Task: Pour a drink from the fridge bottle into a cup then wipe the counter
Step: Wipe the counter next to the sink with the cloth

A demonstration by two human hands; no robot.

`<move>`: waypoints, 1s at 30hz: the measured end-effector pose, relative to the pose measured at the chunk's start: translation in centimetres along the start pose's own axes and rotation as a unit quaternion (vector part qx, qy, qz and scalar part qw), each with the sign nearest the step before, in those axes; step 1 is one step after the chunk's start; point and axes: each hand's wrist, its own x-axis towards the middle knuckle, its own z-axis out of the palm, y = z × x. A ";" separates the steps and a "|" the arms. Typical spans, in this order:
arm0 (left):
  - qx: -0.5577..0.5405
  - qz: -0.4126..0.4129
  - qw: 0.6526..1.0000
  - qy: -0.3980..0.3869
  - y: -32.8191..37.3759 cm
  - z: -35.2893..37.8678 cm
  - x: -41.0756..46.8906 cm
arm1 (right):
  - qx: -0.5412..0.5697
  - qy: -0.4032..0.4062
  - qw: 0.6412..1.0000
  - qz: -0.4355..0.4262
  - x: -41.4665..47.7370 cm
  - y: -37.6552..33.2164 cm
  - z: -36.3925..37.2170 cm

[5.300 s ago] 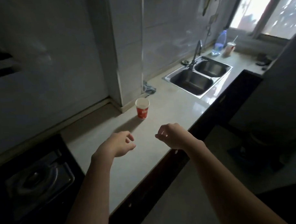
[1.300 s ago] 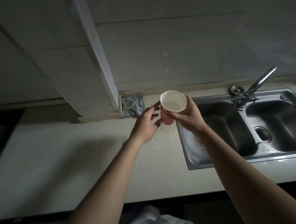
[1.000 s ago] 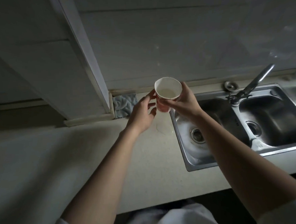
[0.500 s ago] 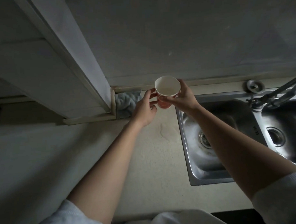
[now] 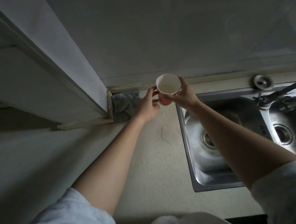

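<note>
The right grip (image 5: 182, 95) is holding the paper cup (image 5: 168, 85) just above the centre of the frame, with thumb and fingers curling around its wall from the right side. The cup is hanging in the air over the back strip of the surface (image 5: 145, 162), close to the wall and just left of the sink (image 5: 183, 144). It is showing a white inside and a red lower outside, and its mouth is facing the camera. Whether it is holding any liquid is too dim to tell.

The left grip (image 5: 148, 106) is reaching in from the left with its fingers (image 5: 154, 93) loosely extended, their tips touching the cup's side without wrapping it.

A blue-grey cloth (image 5: 125, 106) is lying in the corner left of the hands, against the wall column. A wet patch (image 5: 168, 134) is glistening on the surface below the cup. The faucet (image 5: 277, 97) is angling in from the right edge.
</note>
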 end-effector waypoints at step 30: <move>0.136 -0.032 0.990 0.027 -3.1 -1.2 0.8 | -0.102 0.094 0.984 0.111 -3.3 4.5 1.5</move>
